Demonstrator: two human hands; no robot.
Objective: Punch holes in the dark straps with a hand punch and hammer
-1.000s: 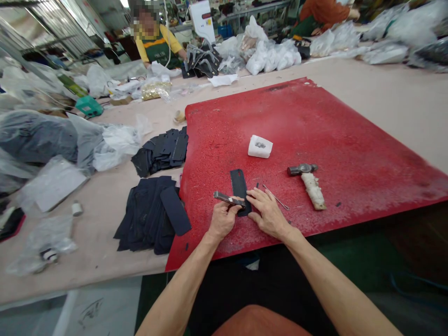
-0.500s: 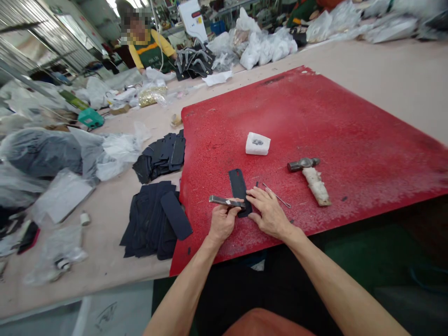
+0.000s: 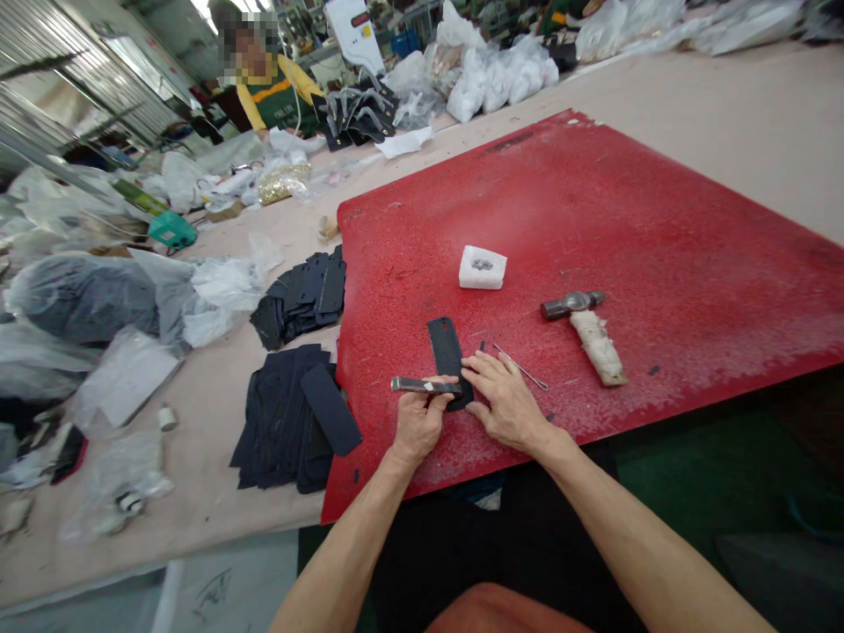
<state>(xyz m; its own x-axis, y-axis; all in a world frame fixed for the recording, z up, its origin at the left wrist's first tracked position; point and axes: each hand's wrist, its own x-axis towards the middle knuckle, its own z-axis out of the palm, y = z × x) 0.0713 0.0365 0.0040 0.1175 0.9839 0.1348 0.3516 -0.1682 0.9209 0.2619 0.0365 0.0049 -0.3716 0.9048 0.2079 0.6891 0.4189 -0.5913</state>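
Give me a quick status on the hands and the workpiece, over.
Left hand grips a metal punch. Right hand flat on the dark leather strip. Hammer and thin metal pin lie clear, to the right.

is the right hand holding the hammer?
No, the hammer lies untouched on the red mat, while the right hand presses flat on the dark strip.

Left hand [image 3: 417, 420] curled closed in a grip, right hand [image 3: 506, 404] pressed flat, fingers spread
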